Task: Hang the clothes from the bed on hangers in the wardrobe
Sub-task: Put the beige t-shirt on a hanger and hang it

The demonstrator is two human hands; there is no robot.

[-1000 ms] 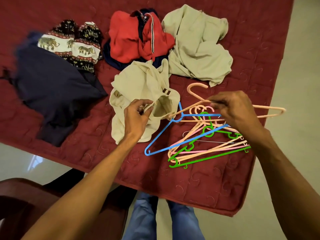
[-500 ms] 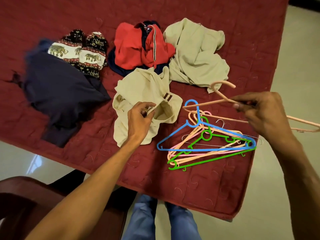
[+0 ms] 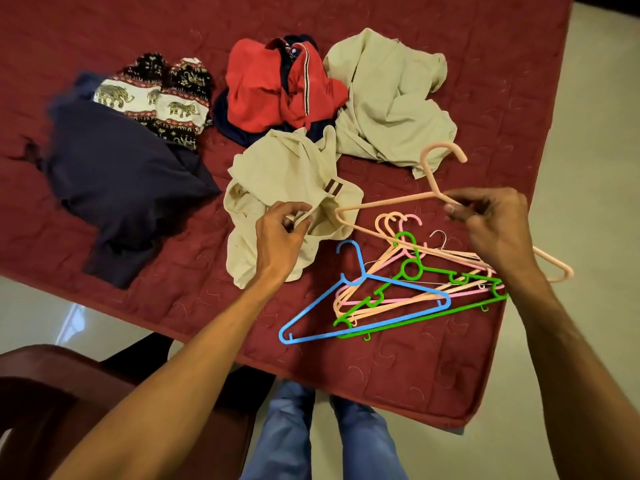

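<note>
Well off to the left of your left hand, a dark navy garment [image 3: 117, 174] is lying crumpled on the red quilted bed [image 3: 104, 36], with elephant-print trousers [image 3: 156, 98] touching its far edge. Beyond your left hand, a red top [image 3: 263, 95] is sitting bunched up. Your left hand [image 3: 280, 233] is resting on the cream garment [image 3: 277, 174], fingers curled and pinching its edge. Between your hands, a peach hanger [image 3: 388, 201] is hovering over the bed; your right hand [image 3: 491, 220] is pinching it just below the hook. Under your right hand, a pile of hangers [image 3: 415, 297] is lying on the bed, a blue hanger [image 3: 320, 306] and a green hanger [image 3: 373, 300] among them. Beyond your right hand, a pale khaki garment [image 3: 388, 109] is lying heaped
</note>
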